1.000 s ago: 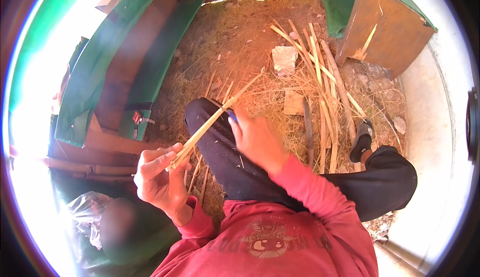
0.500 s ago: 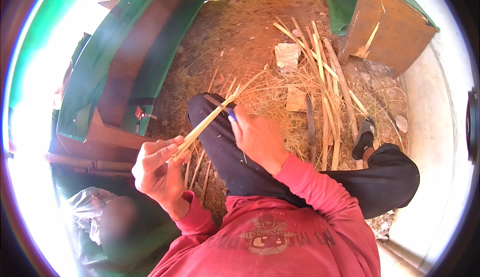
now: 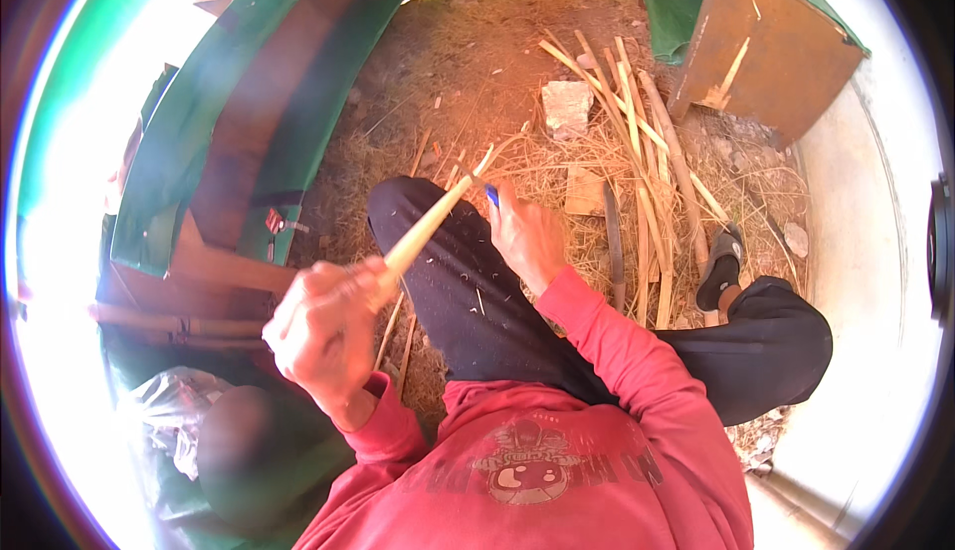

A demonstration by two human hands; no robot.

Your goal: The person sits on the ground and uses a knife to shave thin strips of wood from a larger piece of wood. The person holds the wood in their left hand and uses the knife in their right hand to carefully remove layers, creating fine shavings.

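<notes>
My left hand (image 3: 328, 326) is closed around the lower end of a pale split bamboo strip (image 3: 430, 227), its fingers blurred by motion. Slanting up and away to the right, the strip passes above my bent left knee, and its far end looks frayed. A knife with a blue handle (image 3: 491, 194) is gripped in my right hand (image 3: 530, 240). Its short dark blade lies against or very close to the strip near that far end; exact contact is hard to make out. Pale shavings speckle my dark trouser leg (image 3: 468, 286).
Several long bamboo strips and poles (image 3: 652, 167) lie in a pile ahead right, beside a pale stone block (image 3: 567, 109) and a wooden block (image 3: 585, 192). Dry straw covers the ground. Green-covered boards (image 3: 234, 122) stand left, a brown panel (image 3: 766, 53) far right. A clear plastic bag (image 3: 174, 411) lies lower left.
My right hand with the knife has moved slightly right and up, toward the strip's far end. My left hand has turned, tilting the strip more steeply.
</notes>
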